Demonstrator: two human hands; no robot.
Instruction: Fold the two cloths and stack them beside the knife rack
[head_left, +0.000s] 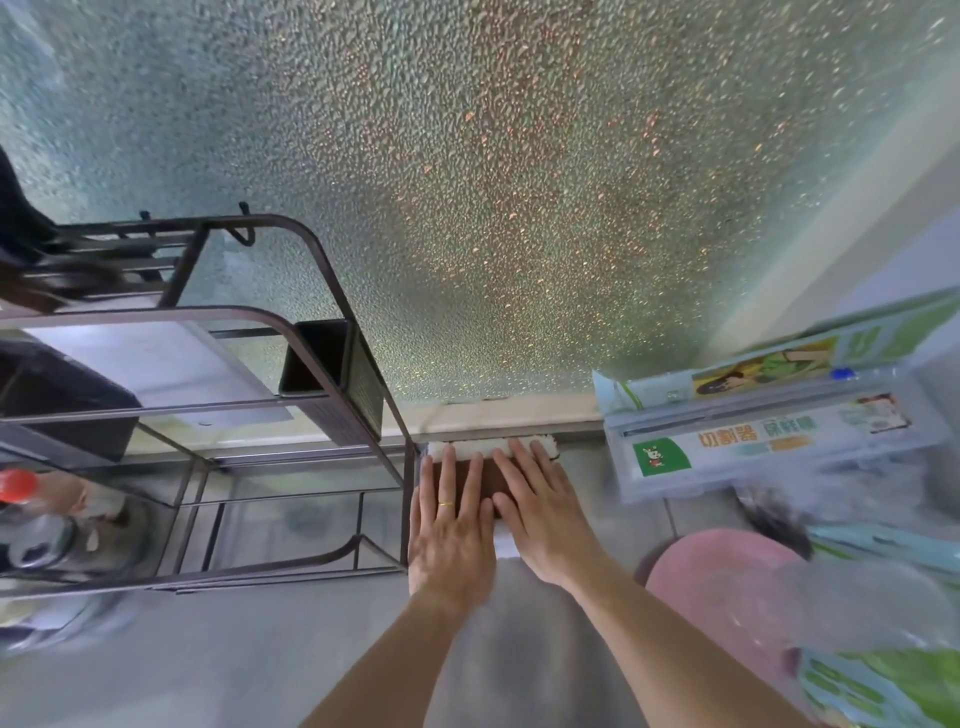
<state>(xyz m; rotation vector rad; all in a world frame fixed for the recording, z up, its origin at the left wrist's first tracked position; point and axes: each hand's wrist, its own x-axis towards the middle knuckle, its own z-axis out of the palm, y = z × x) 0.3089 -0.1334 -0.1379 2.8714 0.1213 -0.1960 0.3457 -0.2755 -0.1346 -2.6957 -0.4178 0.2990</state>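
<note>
**Both palms press the stacked cloths flat beside the rack**

The left hand (451, 525) and right hand (540, 512) lie open, fingers spread, gripping nothing, flattening the cloths (491, 451), brown over white, likely to settle the folds. The pile sits on the bench (208, 649), touching the knife rack (322, 415) at nine o'clock; a film box (769, 447) lies at three o'clock.
</note>
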